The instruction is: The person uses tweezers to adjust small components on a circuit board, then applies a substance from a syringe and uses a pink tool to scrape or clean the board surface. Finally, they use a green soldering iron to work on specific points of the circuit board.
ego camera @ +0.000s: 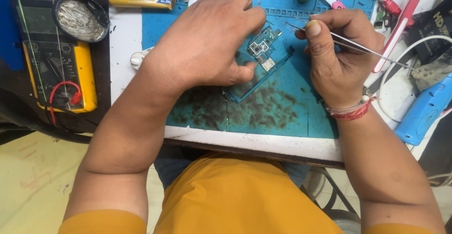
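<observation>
Here, the left hand point(207, 41) presses the thin, rigid, fragile circuit board point(263, 55) flat on the blue mat point(282, 107) atop the worktop, best gripped by its edges, while the right hand point(336, 60) pinches light, slippery steel tweezers point(358, 48).

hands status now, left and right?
Left hand: pressed on the circuit board, pinning it to the mat.
Right hand: closed on tweezers.
</observation>
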